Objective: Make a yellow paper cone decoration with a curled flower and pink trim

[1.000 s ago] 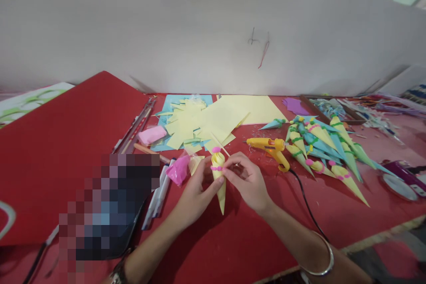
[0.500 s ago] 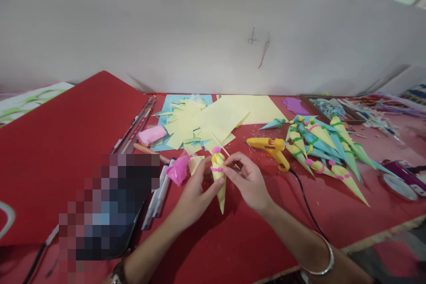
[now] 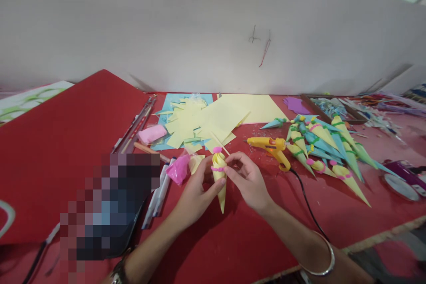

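Note:
A yellow paper cone [image 3: 221, 191] points downward, with a yellow swirl and a pink ball at its top and a pink band around it. My left hand [image 3: 199, 191] grips the cone from the left, thumb across its front. From the right, my right hand [image 3: 248, 179] has its fingertips on the pink band; its fingers are bent and partly hidden. Pink clay [image 3: 179, 170] in clear wrap lies left of my left hand. A yellow glue gun [image 3: 271, 148] lies to the right of the cone.
Finished-looking yellow and blue cones [image 3: 319, 137] are piled at the right. Yellow paper sheets [image 3: 222, 117] lie at the back. Markers [image 3: 159, 195] and a pixelated dark object [image 3: 116, 213] are at the left. The glue gun's black cable [image 3: 304, 195] runs toward my right forearm.

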A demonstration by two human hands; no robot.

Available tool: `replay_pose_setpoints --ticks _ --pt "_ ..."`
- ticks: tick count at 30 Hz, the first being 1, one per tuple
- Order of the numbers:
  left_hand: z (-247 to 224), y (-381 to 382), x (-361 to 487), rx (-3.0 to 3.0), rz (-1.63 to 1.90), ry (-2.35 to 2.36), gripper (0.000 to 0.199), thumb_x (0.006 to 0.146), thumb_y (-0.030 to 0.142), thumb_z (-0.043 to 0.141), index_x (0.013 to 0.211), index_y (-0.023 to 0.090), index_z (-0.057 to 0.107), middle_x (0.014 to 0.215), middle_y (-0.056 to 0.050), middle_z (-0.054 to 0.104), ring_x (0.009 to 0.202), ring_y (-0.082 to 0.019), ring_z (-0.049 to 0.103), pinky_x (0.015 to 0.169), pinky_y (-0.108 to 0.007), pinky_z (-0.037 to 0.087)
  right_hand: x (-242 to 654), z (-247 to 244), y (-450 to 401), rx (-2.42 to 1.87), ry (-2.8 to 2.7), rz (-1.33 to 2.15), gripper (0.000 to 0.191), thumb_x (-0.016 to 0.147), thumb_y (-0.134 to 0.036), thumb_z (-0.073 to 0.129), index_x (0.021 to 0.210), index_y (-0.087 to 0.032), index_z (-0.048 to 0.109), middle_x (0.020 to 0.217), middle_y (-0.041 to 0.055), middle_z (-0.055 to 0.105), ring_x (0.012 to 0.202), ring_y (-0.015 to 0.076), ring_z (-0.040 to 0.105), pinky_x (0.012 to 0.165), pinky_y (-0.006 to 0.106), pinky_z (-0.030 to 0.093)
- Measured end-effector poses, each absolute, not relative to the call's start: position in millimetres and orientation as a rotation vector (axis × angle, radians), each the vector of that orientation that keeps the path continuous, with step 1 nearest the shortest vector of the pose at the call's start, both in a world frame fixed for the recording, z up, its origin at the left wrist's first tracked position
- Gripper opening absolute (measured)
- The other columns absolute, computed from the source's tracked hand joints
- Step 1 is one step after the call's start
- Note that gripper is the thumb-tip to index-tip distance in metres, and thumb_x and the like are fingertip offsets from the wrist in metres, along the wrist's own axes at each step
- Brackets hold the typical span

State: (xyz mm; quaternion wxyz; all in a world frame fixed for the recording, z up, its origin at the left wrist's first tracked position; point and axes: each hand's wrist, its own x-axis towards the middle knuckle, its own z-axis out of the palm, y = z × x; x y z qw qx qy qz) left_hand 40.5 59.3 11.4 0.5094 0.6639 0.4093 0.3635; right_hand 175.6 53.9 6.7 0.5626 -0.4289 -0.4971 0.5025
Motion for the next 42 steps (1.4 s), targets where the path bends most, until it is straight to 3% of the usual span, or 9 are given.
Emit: replay_pose_setpoints --ticks 12,21,31,38,42 --pt "9 60 39 1.648 0.876 0.995 0.036 0.082 0.026 0.045 0.117 0.022 0.036 0.109 -0.005 0.053 0.094 -0.017 0.055 0.081 -0.032 0.046 175 8 53 -0.994 -1.152 1.205 0.009 0.073 -0.016 0.056 0.08 -0.022 0.053 0.077 -0.0033 0.053 0.072 0.0098 0.055 0.065 0.021 0.045" --pt "10 60 40 1.577 0.884 0.946 0.033 0.083 0.026 0.046 0.114 0.021 0.038 0.101 -0.004 0.056 0.086 -0.016 0.058 0.074 -0.028 0.048 177 7 54 -0.958 -1.209 1.149 0.007 0.078 -0.019 0.049 0.082 -0.021 0.054 0.078 -0.0012 0.052 0.075 0.0117 0.052 0.07 0.025 0.043" --pt "6 62 40 1.487 0.932 0.949 0.035 0.082 0.028 0.047 0.115 0.02 0.04 0.113 -0.006 0.055 0.102 -0.019 0.054 0.085 -0.03 0.045 174 7 54 -0.972 -1.182 1.208 0.012 0.075 -0.019 0.053 0.086 -0.022 0.05 0.084 -0.0006 0.053 0.079 0.0122 0.053 0.072 0.025 0.045" --pt "2 62 36 1.545 0.866 0.996 0.041 0.083 0.032 0.045 0.123 0.022 0.04 0.116 -0.004 0.056 0.107 -0.02 0.051 0.089 -0.03 0.042 175 2 56 -0.926 -1.214 1.245 0.04 0.075 -0.019 0.054 0.112 -0.026 0.043 0.11 0.0043 0.053 0.101 0.0164 0.052 0.084 0.03 0.043" --pt "1 62 35 1.553 0.817 0.975 0.044 0.085 0.034 0.042 0.127 0.024 0.035 0.116 -0.002 0.056 0.108 -0.02 0.05 0.089 -0.031 0.043 175 1 56 -0.933 -1.24 1.293 0.045 0.075 -0.019 0.055 0.117 -0.026 0.041 0.109 0.005 0.056 0.098 0.0169 0.055 0.085 0.033 0.044"
